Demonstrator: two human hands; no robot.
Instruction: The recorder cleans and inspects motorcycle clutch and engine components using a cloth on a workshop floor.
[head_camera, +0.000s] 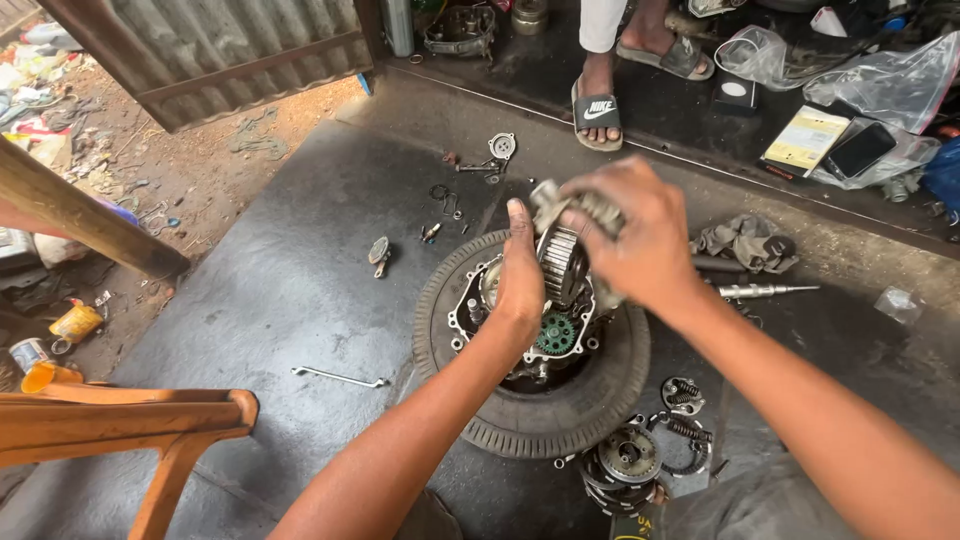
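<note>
An open engine case (530, 330) lies flat inside a small black tyre (530, 420) on the dark floor. A green gear (556, 334) shows in its middle. Both my hands grip a metal toothed gear cluster (560, 258) held upright over the case. My left hand (520, 275) presses its left side, thumb up. My right hand (635, 235) wraps over the top and right side, hiding part of the cluster.
Clutch plates and springs (640, 450) lie at the tyre's near right. A spanner (338, 376) rests left, small parts (495, 155) farther off, a shaft (765, 291) and rag (745, 240) right. Another person's sandalled feet (600, 110) stand beyond. An orange wooden frame (130, 425) sits at lower left.
</note>
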